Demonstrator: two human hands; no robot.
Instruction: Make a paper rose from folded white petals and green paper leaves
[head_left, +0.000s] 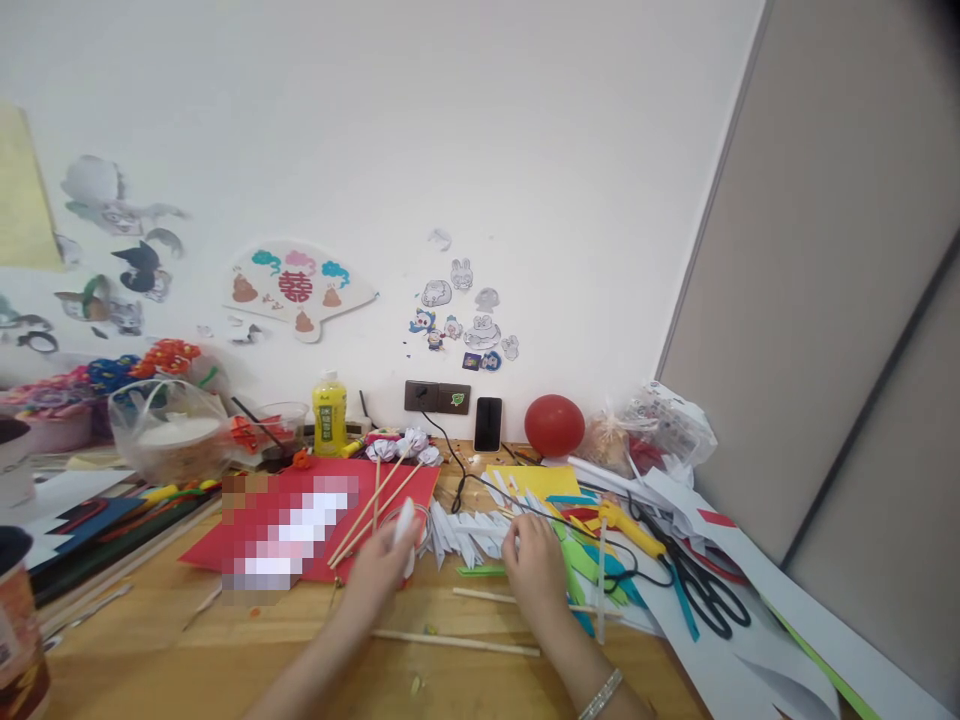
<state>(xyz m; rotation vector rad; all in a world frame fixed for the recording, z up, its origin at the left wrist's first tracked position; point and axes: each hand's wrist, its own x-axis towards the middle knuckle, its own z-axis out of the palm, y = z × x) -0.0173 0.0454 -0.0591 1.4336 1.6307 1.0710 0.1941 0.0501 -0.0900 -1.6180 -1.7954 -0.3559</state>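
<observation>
My left hand [381, 556] is closed around a small white pointed piece [405, 520] that looks like folded paper; motion blur hides its detail. Just to its right spreads a heap of white folded paper strips [469, 530]. My right hand [536, 562] hovers at the right end of that heap, its fingers curled together. Whatever those fingers may hold is hidden. Several thin wooden sticks [375, 515] lie on the red sheet [225, 540] beyond my left hand. Another wooden stick [457, 643] lies across the table between my forearms.
On the right are a yellow glue gun [634, 530], black scissors [720, 600] and large white paper sheets [750, 655]. Along the wall stand a yellow bottle [329, 415], a phone [488, 424] and a red balloon [554, 425]. A paper cup [22, 620] stands at the near left.
</observation>
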